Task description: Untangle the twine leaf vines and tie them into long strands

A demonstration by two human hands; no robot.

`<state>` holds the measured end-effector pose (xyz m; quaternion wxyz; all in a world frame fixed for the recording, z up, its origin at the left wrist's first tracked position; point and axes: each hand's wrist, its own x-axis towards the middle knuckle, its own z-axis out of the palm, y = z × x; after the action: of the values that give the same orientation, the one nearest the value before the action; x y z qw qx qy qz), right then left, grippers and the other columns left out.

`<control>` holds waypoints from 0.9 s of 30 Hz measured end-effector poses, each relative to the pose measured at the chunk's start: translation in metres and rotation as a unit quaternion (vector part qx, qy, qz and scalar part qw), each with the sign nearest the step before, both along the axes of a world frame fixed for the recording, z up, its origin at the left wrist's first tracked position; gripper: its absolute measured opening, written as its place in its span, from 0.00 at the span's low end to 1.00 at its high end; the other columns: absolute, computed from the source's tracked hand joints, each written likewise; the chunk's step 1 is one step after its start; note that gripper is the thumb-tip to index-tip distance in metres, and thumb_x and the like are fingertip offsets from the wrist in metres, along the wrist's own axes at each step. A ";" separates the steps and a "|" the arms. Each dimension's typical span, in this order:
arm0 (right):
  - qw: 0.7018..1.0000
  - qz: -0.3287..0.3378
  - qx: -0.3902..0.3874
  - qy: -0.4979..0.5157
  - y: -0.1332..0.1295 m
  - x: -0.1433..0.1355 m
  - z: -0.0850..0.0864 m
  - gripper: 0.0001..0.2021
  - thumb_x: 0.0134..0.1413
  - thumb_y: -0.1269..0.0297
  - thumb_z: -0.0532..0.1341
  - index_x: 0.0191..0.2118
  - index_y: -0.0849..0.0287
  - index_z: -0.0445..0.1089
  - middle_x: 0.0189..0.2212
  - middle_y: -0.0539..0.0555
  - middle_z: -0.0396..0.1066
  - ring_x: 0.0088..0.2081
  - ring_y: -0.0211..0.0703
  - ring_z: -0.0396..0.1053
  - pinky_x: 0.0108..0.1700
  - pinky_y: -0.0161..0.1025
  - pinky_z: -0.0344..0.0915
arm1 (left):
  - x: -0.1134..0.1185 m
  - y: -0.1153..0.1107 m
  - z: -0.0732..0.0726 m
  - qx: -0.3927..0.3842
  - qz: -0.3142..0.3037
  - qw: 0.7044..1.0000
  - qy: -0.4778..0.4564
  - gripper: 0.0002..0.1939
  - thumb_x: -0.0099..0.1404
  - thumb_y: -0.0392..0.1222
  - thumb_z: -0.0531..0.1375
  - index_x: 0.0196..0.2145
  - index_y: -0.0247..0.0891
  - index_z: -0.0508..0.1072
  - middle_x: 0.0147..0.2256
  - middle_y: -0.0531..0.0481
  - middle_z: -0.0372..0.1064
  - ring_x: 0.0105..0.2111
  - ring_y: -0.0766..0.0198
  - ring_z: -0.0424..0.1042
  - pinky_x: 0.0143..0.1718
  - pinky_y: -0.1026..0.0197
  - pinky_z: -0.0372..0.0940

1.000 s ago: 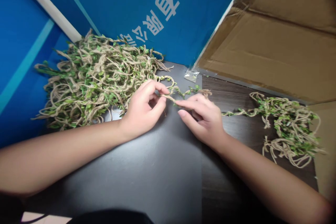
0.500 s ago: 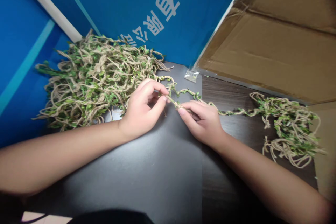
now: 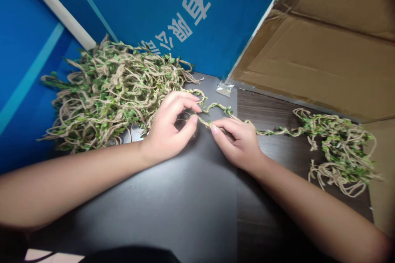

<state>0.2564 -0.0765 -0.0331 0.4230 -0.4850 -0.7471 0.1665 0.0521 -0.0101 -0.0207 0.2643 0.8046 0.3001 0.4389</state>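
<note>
A strand of leafy twine garland (image 3: pixel 203 122), tan cord with small green leaves, spans the short space between my hands. My right hand (image 3: pixel 239 139) pinches it between thumb and index finger. At the strand's other end my left hand (image 3: pixel 168 125) has its thumb and fingers parted, the cord passing close by the thumb tip and a thin loop showing in the gap. Behind my left hand lies a big tangled pile of the same garland (image 3: pixel 114 90). Another length runs behind my right hand to a smaller garland bunch (image 3: pixel 342 148) on the right.
Both piles lie on a dark tabletop (image 3: pixel 185 197), part smooth grey, part wood grain. A blue panel with white characters (image 3: pixel 197 6) stands at the back, and a cardboard sheet (image 3: pixel 324 53) at the right. A small clear plastic packet (image 3: pixel 224 89) lies near the panel corner.
My left fingers have spread away from the thumb, loosening their pinch on the strand. My right hand keeps its pinch, nearly in the same place. The garland length behind has shifted slightly.
</note>
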 end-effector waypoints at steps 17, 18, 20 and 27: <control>0.999 0.039 -0.002 0.000 -0.002 0.000 0.003 0.08 0.69 0.72 0.58 0.39 0.60 0.75 0.27 0.48 0.69 0.29 0.33 0.65 0.33 0.33 0.60 | 0.002 -0.005 -0.002 -0.022 -0.093 0.985 0.145 0.08 0.72 0.42 0.61 0.35 0.37 0.71 0.34 0.52 0.71 0.35 0.64 0.69 0.43 0.57 0.61; 0.999 0.041 -0.006 -0.001 -0.002 0.000 0.002 0.08 0.69 0.72 0.58 0.39 0.60 0.75 0.27 0.48 0.69 0.29 0.33 0.65 0.33 0.33 0.60 | 0.002 -0.005 -0.002 -0.024 -0.089 0.985 0.143 0.08 0.72 0.43 0.61 0.35 0.37 0.71 0.34 0.52 0.71 0.36 0.63 0.69 0.43 0.57 0.61; 0.999 0.040 -0.014 -0.005 -0.002 0.000 0.001 0.09 0.70 0.71 0.57 0.39 0.60 0.74 0.26 0.48 0.67 0.28 0.33 0.63 0.33 0.34 0.59 | 0.002 -0.005 -0.002 -0.027 -0.082 0.986 0.140 0.08 0.72 0.43 0.61 0.36 0.37 0.71 0.34 0.52 0.71 0.36 0.63 0.69 0.43 0.57 0.61; 0.998 0.044 -0.041 -0.018 -0.001 0.001 -0.001 0.12 0.70 0.69 0.57 0.33 0.59 0.73 0.25 0.49 0.66 0.27 0.35 0.62 0.33 0.36 0.58 | 0.001 -0.004 -0.003 -0.020 -0.095 0.982 0.162 0.07 0.73 0.40 0.58 0.35 0.37 0.72 0.33 0.52 0.71 0.35 0.62 0.68 0.42 0.57 0.60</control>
<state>0.2572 -0.0771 -0.0343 0.3812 -0.4713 -0.7680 0.2064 0.0530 -0.0144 -0.0239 0.2681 0.8846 0.2701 0.2694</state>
